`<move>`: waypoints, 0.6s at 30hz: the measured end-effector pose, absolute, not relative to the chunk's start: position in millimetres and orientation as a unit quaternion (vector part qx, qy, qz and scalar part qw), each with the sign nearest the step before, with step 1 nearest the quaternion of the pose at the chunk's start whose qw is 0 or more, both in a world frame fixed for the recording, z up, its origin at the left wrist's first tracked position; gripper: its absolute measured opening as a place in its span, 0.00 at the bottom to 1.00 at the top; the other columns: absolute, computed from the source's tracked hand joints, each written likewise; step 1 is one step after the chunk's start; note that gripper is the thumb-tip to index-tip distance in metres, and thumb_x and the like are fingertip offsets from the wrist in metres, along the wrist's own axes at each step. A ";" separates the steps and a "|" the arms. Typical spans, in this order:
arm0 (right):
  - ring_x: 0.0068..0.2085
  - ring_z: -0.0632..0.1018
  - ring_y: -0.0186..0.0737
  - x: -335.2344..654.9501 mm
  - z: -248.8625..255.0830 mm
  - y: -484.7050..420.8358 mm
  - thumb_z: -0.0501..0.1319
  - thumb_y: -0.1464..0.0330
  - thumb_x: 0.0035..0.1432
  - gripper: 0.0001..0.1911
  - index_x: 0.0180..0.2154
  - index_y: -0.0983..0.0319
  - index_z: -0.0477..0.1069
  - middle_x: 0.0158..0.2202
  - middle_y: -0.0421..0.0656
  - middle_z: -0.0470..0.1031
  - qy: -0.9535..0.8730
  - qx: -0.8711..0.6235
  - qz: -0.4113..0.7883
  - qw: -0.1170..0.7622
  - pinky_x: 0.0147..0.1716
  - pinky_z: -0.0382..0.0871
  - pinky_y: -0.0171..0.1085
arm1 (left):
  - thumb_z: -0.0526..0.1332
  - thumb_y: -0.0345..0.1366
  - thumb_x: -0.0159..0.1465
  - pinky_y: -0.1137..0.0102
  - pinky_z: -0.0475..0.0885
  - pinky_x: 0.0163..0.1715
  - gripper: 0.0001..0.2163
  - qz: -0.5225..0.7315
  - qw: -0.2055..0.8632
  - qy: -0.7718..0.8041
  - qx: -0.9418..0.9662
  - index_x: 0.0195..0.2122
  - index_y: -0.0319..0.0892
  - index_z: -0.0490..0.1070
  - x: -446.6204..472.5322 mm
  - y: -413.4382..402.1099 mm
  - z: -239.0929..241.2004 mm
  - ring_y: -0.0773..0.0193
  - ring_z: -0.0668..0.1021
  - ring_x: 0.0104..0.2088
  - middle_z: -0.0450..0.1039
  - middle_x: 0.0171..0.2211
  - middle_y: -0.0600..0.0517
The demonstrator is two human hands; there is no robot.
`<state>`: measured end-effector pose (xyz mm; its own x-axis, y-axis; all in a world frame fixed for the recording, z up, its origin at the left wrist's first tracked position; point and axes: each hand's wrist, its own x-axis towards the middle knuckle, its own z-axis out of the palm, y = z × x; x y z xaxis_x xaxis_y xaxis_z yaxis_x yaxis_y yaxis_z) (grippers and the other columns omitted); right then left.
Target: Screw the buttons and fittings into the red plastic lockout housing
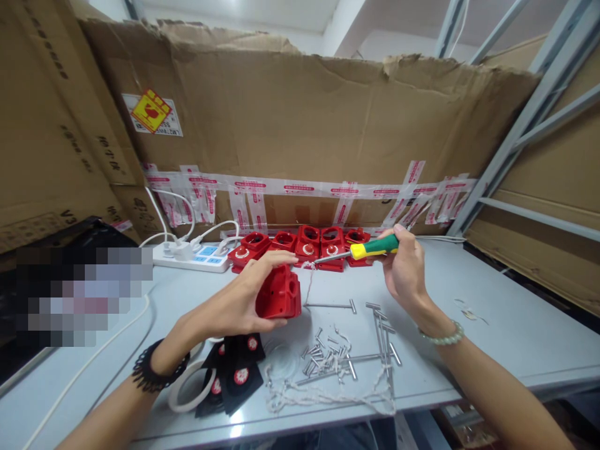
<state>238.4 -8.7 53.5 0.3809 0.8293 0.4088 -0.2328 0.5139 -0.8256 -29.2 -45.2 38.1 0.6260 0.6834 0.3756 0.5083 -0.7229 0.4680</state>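
Observation:
My left hand point(248, 299) is closed round a red plastic housing point(280, 292), held just above the grey table point(492, 312). My right hand point(404, 265) grips a screwdriver point(359, 250) with a green and yellow handle. Its metal shaft points left, with the tip near the top of the housing. A thin white string hangs from the housing. Below my hands lie several screws and long metal pins point(344, 356) beside a tangle of white string point(323, 394).
A row of red housings point(304, 244) stands at the back against a taped cardboard wall. A white power strip point(194, 255) with cables lies at the back left. Black pieces with red and white stickers point(237, 372) and a white ring sit near the front edge. Metal shelving rises on the right.

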 end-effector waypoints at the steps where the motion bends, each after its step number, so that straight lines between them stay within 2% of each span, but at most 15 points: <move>1: 0.20 0.71 0.31 238.0 53.4 -8.9 0.59 0.58 0.53 0.16 0.20 0.63 0.68 0.19 0.35 0.64 -0.431 -0.343 0.347 0.759 0.19 0.71 0.32 | 0.68 0.36 0.51 0.54 0.59 0.59 0.38 0.282 0.169 0.342 0.880 0.59 0.50 0.48 -28.7 -45.0 37.1 0.50 0.61 0.60 0.53 0.60 0.46; 10: 0.22 0.71 0.29 230.6 46.0 -10.4 0.59 0.59 0.54 0.15 0.22 0.62 0.68 0.23 0.35 0.65 -0.437 -0.329 0.320 0.774 0.22 0.72 0.32 | 0.69 0.40 0.49 0.55 0.63 0.55 0.39 0.280 0.176 0.369 0.868 0.58 0.49 0.46 -24.5 -46.7 32.7 0.50 0.66 0.55 0.58 0.55 0.45; 18: 0.21 0.72 0.30 223.9 45.9 -13.4 0.58 0.59 0.54 0.15 0.22 0.62 0.67 0.21 0.34 0.64 -0.433 -0.322 0.319 0.779 0.22 0.72 0.31 | 0.69 0.40 0.48 0.57 0.68 0.50 0.34 0.267 0.166 0.379 0.870 0.53 0.47 0.52 -20.4 -48.1 37.3 0.52 0.70 0.49 0.61 0.52 0.48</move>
